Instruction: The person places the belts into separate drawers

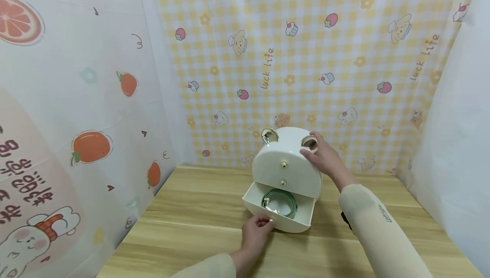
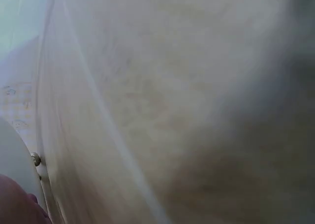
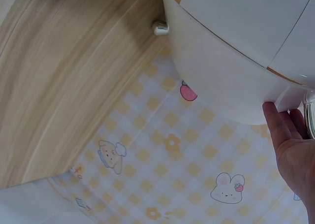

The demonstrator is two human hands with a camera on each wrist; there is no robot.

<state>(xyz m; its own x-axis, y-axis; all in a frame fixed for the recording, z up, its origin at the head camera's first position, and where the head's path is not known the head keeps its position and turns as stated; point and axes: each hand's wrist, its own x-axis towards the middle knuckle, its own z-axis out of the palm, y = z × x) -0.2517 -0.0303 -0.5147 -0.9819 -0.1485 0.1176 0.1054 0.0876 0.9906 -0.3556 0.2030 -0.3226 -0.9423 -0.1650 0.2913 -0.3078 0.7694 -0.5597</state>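
Note:
A small white drawer cabinet (image 1: pixel 287 171) with a rounded top and two gold ears stands on the wooden table. Its bottom drawer (image 1: pixel 311 214) is pulled out toward me. Inside lies a coiled green strap (image 1: pixel 294 205) with shiny metal fittings. My left hand (image 1: pixel 255 233) pinches the small gold knob (image 1: pixel 271 220) on that drawer's front. At the cabinet's upper right, my right hand (image 1: pixel 325 154) spans the gold ear (image 1: pixel 309 143), thumb in front. In the right wrist view its extended fingers (image 3: pixel 278 128) press on the white curved shell; the thumb is hidden there.
Two more gold knobs (image 1: pixel 284 165) sit on the upper front of the cabinet. Wood-grain tabletop (image 1: pixel 183 214) surrounds it. Behind hangs a yellow checked cloth (image 1: pixel 298 57), with a white fruit-printed cloth (image 1: pixel 92 99) at the left. The left wrist view is mostly blurred.

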